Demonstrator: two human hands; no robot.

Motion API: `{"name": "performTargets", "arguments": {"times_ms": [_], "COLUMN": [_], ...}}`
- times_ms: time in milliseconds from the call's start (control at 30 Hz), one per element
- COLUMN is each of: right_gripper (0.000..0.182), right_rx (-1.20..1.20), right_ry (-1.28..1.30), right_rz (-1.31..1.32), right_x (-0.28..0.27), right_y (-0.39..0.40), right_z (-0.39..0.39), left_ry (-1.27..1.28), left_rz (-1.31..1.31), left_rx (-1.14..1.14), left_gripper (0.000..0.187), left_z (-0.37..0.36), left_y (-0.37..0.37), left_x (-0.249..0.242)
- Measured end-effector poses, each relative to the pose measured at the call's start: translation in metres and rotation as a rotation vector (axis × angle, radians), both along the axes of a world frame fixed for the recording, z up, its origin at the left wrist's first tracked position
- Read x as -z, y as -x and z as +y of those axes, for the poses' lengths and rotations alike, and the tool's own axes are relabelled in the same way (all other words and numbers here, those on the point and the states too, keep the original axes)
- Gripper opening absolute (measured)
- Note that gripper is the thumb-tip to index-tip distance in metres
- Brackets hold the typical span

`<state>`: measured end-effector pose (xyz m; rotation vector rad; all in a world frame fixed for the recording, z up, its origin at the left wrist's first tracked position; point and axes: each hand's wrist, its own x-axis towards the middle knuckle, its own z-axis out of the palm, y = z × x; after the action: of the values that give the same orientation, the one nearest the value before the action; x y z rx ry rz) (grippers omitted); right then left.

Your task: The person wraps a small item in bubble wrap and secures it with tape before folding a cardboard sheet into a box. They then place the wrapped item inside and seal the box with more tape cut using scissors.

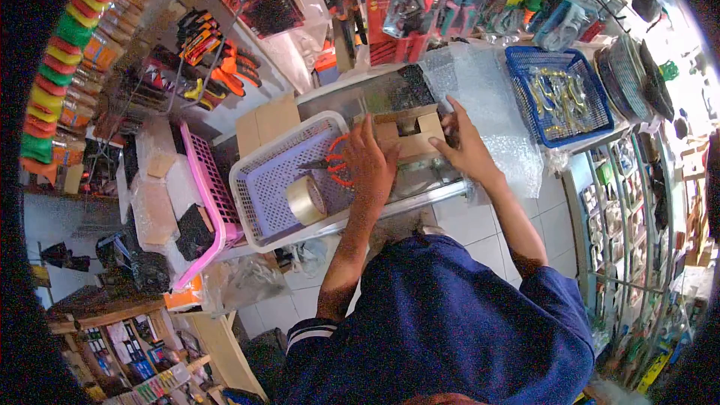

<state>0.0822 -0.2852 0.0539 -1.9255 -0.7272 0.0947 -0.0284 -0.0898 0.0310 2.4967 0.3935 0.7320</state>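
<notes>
A small brown cardboard box [420, 148] with raised flaps lies on the counter between my hands. My left hand [371, 165] grips its left end, fingers long and thumb towards the box. At the right end, my right hand [469, 146] holds the box with thumb and fingers on either side of the flaps. Just left of my left hand, scissors with orange handles [335, 163] lie in a white plastic basket [259, 238], partly hidden by that hand. A roll of tape [306, 201] sits in the same basket.
Bubble wrap [487, 97] spreads to the right of the box. Beyond it stands a blue basket [517, 60] of bagged metal parts. A pink basket [206, 187] stands at left, beside wrapped packages [154, 202]. Packaged tools [405, 4] hang along the back.
</notes>
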Motion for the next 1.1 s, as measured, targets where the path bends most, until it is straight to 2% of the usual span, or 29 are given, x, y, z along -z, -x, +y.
{"name": "performTargets", "arguments": {"times_ms": [67, 200, 300, 367, 400, 500, 533, 633, 700, 767, 833, 933, 1033, 1100], "right_gripper": [0.043, 0.042, 0.040, 0.038, 0.045, 0.053, 0.061, 0.061, 0.059, 0.058, 0.056, 0.048, 0.042, 0.040], "right_rx": [-0.004, -0.120, -0.112, -0.086, -0.098, -0.032, -0.051, -0.085, -0.084, -0.077, -0.199, -0.292, -0.409, -0.470], "right_ry": [0.064, 0.246, 0.296, 0.285, 0.349, 0.131, 0.156, 0.252, 0.272, 0.271, 0.164, 0.089, 0.151, 0.138], "right_rz": [-0.263, -0.294, -0.336, -0.391, -0.360, -0.433, -0.329, -0.443, -0.495, -0.607, -0.552, -0.426, -0.402, -0.386], "right_x": [-0.001, -0.013, -0.006, 0.000, -0.006, -0.020, -0.022, -0.019, -0.028, -0.035, -0.043, -0.042, -0.038, -0.040], "right_y": [-0.010, -0.015, -0.013, -0.013, -0.011, 0.001, 0.005, 0.014, 0.021, 0.025, 0.027, 0.050, 0.061, 0.068], "right_z": [0.000, -0.004, -0.004, -0.003, -0.003, 0.012, 0.013, 0.015, 0.020, 0.023, 0.032, 0.056, 0.082, 0.104], "left_ry": [-0.051, -0.159, -0.386, -0.330, -0.305, -0.340, -0.318, -0.221, -0.115, 0.023, 0.078, 0.076, 0.067, 0.063], "left_rz": [-0.042, -0.016, 0.244, 0.202, 0.183, 0.168, 0.146, 0.062, -0.017, -0.108, -0.043, 0.078, 0.151, 0.149], "left_rx": [0.021, 0.157, 0.331, 0.300, 0.279, 0.285, 0.262, 0.213, 0.195, 0.097, 0.000, -0.004, 0.099, 0.085], "left_gripper": [0.087, 0.087, 0.081, 0.076, 0.074, 0.074, 0.073, 0.071, 0.067, 0.061, 0.058, 0.055, 0.044, 0.033], "left_z": [0.002, -0.001, -0.006, -0.016, -0.019, -0.014, -0.012, -0.007, 0.018, 0.054, 0.092, 0.126, 0.141, 0.136], "left_y": [-0.003, 0.002, 0.011, 0.013, 0.015, 0.015, 0.019, 0.040, 0.074, 0.110, 0.137, 0.157, 0.151, 0.146], "left_x": [-0.004, -0.014, -0.001, 0.004, 0.004, 0.000, -0.003, -0.031, -0.075, -0.075, -0.086, -0.075, -0.056, -0.058]}}
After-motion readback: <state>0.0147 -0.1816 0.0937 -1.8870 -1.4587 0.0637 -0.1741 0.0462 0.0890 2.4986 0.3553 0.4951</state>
